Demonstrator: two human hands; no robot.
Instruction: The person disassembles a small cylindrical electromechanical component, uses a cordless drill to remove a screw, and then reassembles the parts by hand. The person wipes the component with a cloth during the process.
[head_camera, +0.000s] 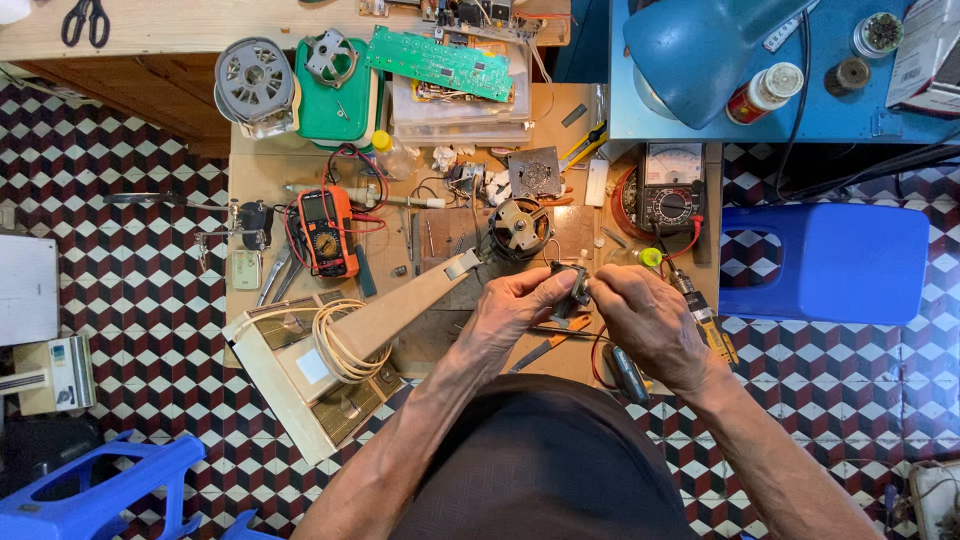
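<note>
Both hands meet over the middle of the tabletop (260, 170). The left hand (515, 300) and the right hand (645, 315) each pinch a small dark part (572, 290), possibly a little motor piece, held between their fingertips. A round motor (520, 228) lies just behind it, an orange multimeter (328, 230) farther left.
</note>
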